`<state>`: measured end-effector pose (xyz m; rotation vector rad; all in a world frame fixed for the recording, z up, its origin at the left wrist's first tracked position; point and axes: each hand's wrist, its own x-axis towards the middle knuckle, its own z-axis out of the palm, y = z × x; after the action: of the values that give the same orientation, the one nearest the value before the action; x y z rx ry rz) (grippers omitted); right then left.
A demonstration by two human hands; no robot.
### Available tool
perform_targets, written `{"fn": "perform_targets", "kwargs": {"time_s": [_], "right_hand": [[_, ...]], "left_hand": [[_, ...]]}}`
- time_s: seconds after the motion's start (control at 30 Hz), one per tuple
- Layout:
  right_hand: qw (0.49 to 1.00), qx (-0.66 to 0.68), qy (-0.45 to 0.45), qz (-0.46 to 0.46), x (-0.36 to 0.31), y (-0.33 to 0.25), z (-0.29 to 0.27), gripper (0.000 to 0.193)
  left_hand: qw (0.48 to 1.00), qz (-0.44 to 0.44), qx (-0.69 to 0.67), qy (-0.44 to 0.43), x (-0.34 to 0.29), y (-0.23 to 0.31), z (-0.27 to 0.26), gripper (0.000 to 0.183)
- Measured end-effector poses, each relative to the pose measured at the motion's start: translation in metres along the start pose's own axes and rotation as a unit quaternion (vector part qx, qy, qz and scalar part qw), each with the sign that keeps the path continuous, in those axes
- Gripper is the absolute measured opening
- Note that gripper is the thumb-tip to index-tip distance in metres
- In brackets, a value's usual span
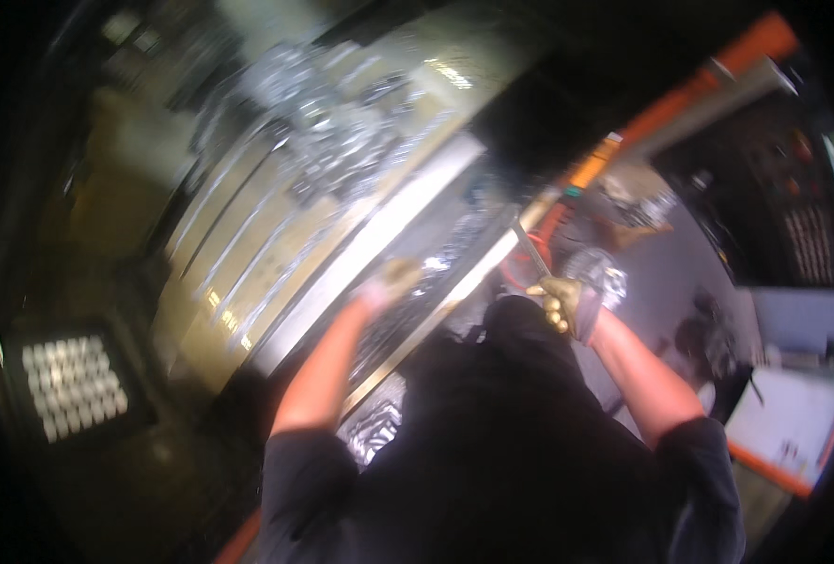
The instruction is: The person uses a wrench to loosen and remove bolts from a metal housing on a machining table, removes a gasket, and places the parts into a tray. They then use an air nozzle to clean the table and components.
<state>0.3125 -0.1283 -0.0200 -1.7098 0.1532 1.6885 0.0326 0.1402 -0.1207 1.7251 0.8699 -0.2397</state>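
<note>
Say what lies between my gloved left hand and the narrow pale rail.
In the head view, a glistening grey trough lies between the left hand and rail.

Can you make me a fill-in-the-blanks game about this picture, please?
1. The person's ____ hand holds a thin metal tool.
2. The person's short sleeves are coloured ____.
3. The rows of small white lights glow on the ____ side of the picture.
4. The white panel at the lower right has an ____ edge.

Missing words: right; black; left; orange.

The left hand (393, 280) and right hand (561, 305) are seen nearby from above, through a head-worn fisheye facing steeply downward.
</note>
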Motion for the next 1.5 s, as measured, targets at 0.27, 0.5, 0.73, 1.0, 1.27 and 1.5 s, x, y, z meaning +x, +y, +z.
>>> {"fn": "perform_targets", "kwargs": {"time_s": [0.27,0.5,0.73,1.0,1.27,1.5], "right_hand": [[0.859,0.05,0.393,-0.324,0.025,0.013,-0.151,0.044],[0.84,0.323,0.297,-0.319,0.174,-0.152,-0.263,0.035],[0.888,0.374,0.164,-0.21,0.166,-0.186,-0.273,0.047],[0.766,0.196,0.283,-0.543,-0.043,-0.106,-0.293,0.041],[0.727,0.167,0.348,-0.568,-0.136,-0.14,-0.359,0.048],[0.727,0.138,0.24,-0.629,-0.124,-0.138,-0.276,0.041]], "left_hand": [[0.843,-0.325,-0.33,0.275,-0.154,-0.215,0.054,0.038],[0.78,-0.436,-0.327,0.308,-0.242,-0.265,0.182,0.053],[0.827,-0.402,-0.274,0.283,-0.233,-0.161,0.29,0.046],[0.885,-0.434,0.013,0.169,-0.221,-0.157,0.32,0.04],[0.816,-0.376,-0.331,0.289,-0.207,-0.205,0.255,0.039],[0.585,-0.379,-0.32,0.642,-0.311,-0.209,0.217,0.079]]}}
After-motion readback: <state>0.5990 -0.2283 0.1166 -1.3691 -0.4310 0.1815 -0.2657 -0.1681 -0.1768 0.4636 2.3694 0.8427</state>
